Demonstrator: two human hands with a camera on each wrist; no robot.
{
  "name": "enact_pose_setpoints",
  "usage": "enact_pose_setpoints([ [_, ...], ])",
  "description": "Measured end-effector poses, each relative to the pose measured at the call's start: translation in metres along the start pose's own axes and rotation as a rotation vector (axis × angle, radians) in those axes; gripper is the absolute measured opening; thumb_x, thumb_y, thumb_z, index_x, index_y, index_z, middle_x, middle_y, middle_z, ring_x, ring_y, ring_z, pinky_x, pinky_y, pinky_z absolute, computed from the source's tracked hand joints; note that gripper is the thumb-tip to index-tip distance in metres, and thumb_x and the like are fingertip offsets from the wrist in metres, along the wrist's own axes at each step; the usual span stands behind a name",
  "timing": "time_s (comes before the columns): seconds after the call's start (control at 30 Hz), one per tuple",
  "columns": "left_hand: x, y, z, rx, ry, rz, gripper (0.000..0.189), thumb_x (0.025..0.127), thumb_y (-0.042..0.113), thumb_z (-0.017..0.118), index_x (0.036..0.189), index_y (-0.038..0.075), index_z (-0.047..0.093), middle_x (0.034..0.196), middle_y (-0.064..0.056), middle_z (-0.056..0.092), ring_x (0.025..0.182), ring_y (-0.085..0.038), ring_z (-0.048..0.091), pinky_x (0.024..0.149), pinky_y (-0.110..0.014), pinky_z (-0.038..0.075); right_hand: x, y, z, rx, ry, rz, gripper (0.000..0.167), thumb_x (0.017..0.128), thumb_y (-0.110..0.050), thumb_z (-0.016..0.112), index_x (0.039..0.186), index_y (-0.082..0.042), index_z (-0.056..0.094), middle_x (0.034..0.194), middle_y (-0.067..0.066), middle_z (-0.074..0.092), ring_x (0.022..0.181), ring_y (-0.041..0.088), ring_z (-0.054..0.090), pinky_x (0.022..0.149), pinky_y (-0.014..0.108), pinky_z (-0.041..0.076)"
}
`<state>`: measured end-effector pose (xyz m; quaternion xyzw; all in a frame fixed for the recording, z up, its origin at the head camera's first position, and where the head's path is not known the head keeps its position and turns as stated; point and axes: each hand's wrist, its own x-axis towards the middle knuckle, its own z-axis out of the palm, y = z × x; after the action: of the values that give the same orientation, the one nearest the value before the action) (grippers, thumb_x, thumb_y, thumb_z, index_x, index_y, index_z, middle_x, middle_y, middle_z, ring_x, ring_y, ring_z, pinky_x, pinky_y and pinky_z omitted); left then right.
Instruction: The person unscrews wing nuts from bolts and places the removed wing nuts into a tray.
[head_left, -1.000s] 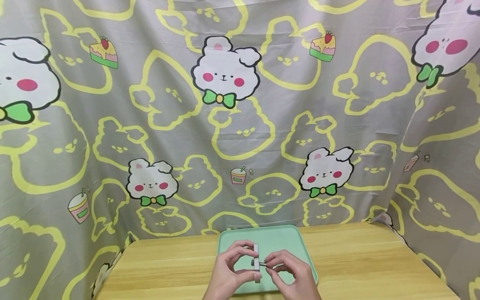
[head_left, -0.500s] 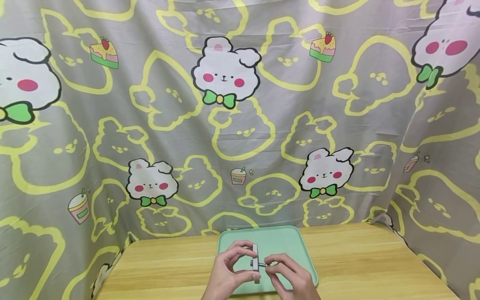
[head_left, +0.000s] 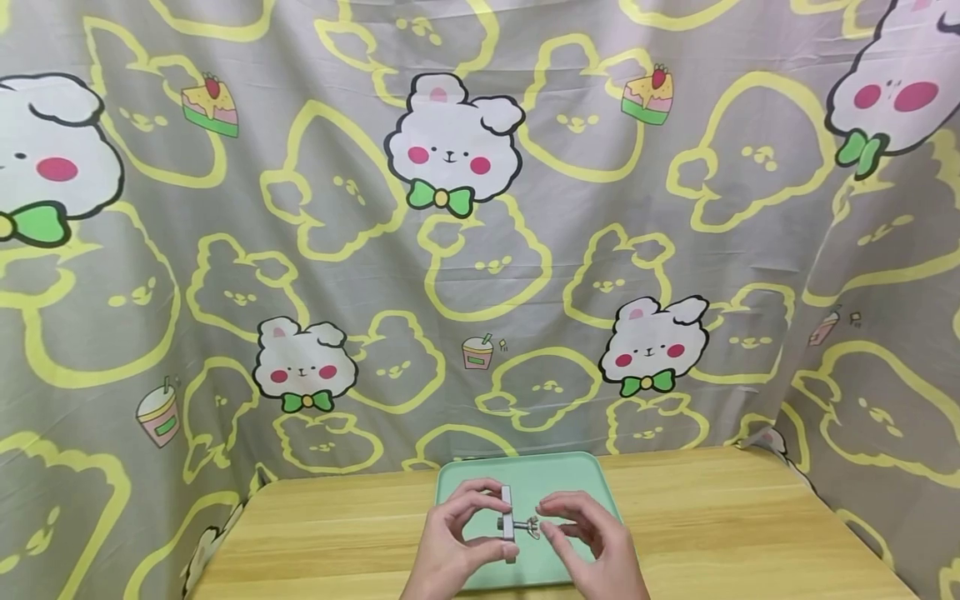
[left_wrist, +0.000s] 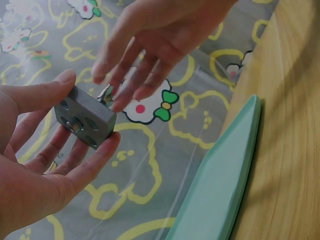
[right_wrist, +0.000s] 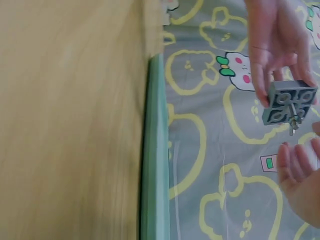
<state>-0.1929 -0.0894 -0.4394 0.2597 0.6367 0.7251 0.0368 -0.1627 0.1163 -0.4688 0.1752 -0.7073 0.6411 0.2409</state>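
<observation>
My left hand [head_left: 450, 533] grips a grey square block [left_wrist: 95, 107] by its edges, fingers on one side and thumb on the opposite one. Round holes mark the block's face in the left wrist view; the right wrist view shows ringed recesses on the other face. Through the block's middle runs a bolt [head_left: 521, 525], pointing toward my right hand. A silvery wing nut [head_left: 534, 527] sits near the bolt's free end. My right hand [head_left: 596, 533] hovers beside the wing nut, its fingers loosely bent and spread, apart from the nut in the right wrist view.
Beneath the hands a mint-green tray [head_left: 592, 475] lies on the wood-grain table [head_left: 720, 517]. A grey curtain [head_left: 480, 283] with cartoon bears and yellow outlines hangs behind the table and along both sides.
My right fingers pinched the end of the bolt earlier; now they have come off it and spread, leaving the wing nut visible. The block has shifted slightly left in my left hand.
</observation>
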Motion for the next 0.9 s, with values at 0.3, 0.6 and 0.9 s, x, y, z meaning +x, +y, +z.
enact_pose_setpoints([
  [0.3,0.0,0.002,0.003,0.045,-0.008,-0.004,0.037,0.074,-0.002,0.089,0.108,-0.003,0.072,0.135,-0.026,0.05,0.122,-0.034,0.058,0.083,-0.046,0.064,0.009,0.001,-0.016,0.262,-0.124,0.517,0.034,0.101,-0.019,0.068,0.121,0.008,0.065,0.11,0.018,0.072,0.094,0.027,0.075,0.079,0.04,0.065],
  [0.6,-0.001,0.0,0.005,0.059,-0.034,-0.007,0.037,0.076,0.0,0.088,0.109,-0.005,0.071,0.136,-0.028,0.049,0.125,-0.036,0.055,0.084,-0.045,0.064,0.009,0.007,-0.018,0.407,-0.22,0.682,0.04,0.103,-0.024,0.063,0.126,0.009,0.063,0.106,0.012,0.074,0.095,0.025,0.074,0.082,0.035,0.064],
  [0.9,0.0,-0.004,0.006,0.051,-0.057,0.0,0.04,0.076,-0.001,0.088,0.111,-0.009,0.069,0.136,-0.03,0.048,0.125,-0.032,0.055,0.083,-0.046,0.064,0.008,0.006,-0.02,0.464,-0.246,0.695,0.036,0.102,-0.023,0.066,0.123,0.007,0.066,0.102,0.012,0.075,0.092,0.021,0.074,0.082,0.033,0.063],
])
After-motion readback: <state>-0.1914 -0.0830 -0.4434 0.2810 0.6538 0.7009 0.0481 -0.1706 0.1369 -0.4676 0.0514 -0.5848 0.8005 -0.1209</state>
